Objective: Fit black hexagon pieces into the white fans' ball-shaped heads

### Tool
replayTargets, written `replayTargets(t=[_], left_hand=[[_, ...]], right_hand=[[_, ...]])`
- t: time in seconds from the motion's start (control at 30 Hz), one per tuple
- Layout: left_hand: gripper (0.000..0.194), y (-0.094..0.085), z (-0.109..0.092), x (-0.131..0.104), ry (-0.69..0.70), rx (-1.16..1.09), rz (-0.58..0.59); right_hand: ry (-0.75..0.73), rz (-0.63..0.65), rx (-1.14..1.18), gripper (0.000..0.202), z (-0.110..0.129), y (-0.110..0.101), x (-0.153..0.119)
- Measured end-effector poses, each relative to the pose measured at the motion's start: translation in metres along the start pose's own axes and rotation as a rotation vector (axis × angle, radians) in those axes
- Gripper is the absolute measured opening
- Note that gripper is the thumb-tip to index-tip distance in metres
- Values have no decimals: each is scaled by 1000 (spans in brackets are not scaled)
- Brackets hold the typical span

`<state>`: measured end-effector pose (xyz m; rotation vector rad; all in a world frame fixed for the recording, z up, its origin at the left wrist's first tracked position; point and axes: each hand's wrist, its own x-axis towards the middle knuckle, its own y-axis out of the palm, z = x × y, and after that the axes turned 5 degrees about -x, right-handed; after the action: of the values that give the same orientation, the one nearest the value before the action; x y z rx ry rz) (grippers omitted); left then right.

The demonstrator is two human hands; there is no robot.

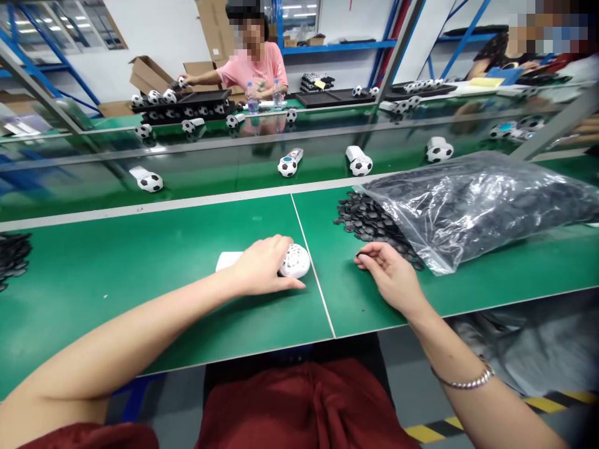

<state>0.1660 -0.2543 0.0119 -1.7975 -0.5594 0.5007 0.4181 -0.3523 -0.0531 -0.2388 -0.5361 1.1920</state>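
Observation:
A white plastic housing with a round, perforated head (296,260) lies on the green table (187,330). My left hand (262,267) rests over its middle, fingers curled round it and thumb stretched out beside the head; the housing's pale end sticks out to the left of the wrist. Right of the thin white seam, my right hand (386,274) is raised a little, pinching a small black piece (362,254) between thumb and fingertips. Just beyond it, a heap of black pieces (369,218) spills from a clear plastic bag (477,206) full of them.
Black pieces (13,255) also lie at the far left. Behind a pale rail (187,202), a green belt carries several football-patterned items (360,163). Across it, a person in pink (264,65) reaches toward stacked black trays (187,106). Another person is at the upper right.

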Motion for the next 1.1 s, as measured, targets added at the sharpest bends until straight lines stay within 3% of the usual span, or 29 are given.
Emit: replayTargets(t=[0.1, 0.17, 0.3, 0.4, 0.57, 0.97, 1.1], left_hand=[[73, 3, -4, -5, 95, -104, 113], [73, 5, -4, -7, 74, -142, 128], [73, 15, -12, -7, -29, -127, 31], [71, 21, -22, -6, -81, -103, -31], [72, 22, -25, -7, -70, -75, -130], [65, 21, -23, -8, 6, -125, -166], [62, 18, -22, -9, 8, -190, -162]], right_hand=[[-61, 65, -181, 29, 4, -3, 0], [-41, 110, -174, 27, 8, -4, -1], [72, 178, -3, 28, 22, 3, -6], [40, 226, 52, 24, 37, 11, -10], [-211, 154, -130, 11, 60, 23, -17], [-267, 190, -41, 5, 64, 46, -14], [-267, 133, -57, 7, 60, 49, -13]])
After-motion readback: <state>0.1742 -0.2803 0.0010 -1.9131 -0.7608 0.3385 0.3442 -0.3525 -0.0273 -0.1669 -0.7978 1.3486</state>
